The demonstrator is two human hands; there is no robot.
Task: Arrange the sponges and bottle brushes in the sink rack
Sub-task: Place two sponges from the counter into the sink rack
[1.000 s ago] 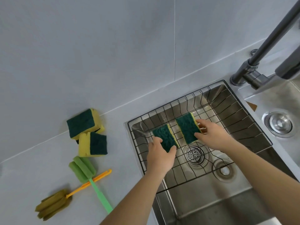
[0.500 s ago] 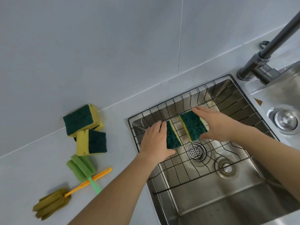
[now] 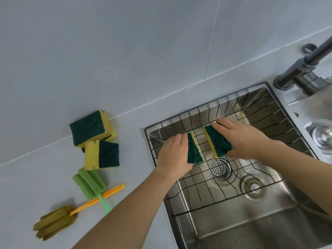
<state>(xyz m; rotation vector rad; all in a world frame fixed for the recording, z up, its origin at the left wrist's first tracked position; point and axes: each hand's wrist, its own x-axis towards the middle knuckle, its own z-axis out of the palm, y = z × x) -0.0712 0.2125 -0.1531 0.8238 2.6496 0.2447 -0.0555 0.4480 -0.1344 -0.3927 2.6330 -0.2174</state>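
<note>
A black wire rack (image 3: pixel 239 193) sits across the far half of the steel sink. My left hand (image 3: pixel 173 151) grips a yellow-and-green sponge (image 3: pixel 194 150) standing on edge on the rack floor. Just to its right, my right hand (image 3: pixel 240 139) holds a second, tilted sponge (image 3: pixel 216 141) there. On the counter at the left lie more sponges in a pile: one (image 3: pixel 90 127) on top at the back, another (image 3: pixel 102 154) in front. Below them lie a green bottle brush (image 3: pixel 89 183) and an olive bottle brush (image 3: pixel 53 221) with an orange handle, crossing each other.
The dark faucet (image 3: pixel 303 67) rises at the top right, beside a second drain (image 3: pixel 321 135). The sink drain strainer (image 3: pixel 220 168) lies under the rack. A tiled wall backs the grey counter (image 3: pixel 36 186).
Both sponges have been turned from lying flatter to standing more on edge on the rack. My left hand slid over to the left side of its sponge.
</note>
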